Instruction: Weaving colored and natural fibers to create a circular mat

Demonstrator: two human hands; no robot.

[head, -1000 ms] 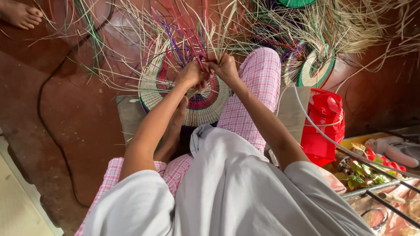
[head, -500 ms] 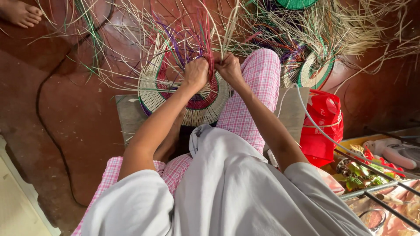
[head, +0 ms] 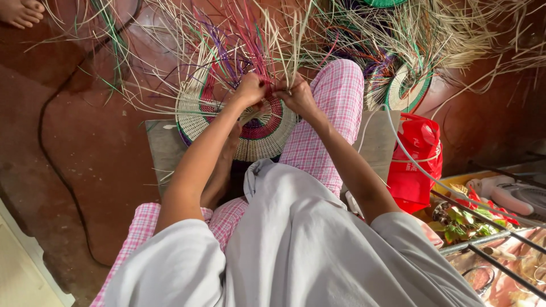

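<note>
Hands [head: 276, 94] closer together (basket [head: 250, 128] steady).

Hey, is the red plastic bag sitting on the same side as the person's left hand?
No, the red plastic bag lies on the floor beyond the right arm, on the side of the right hand, while the left hand is across the woven basket.

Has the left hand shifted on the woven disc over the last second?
Yes, slightly: the left hand has edged from the woven disc's middle toward its far rim, judged against the red bag.
</note>
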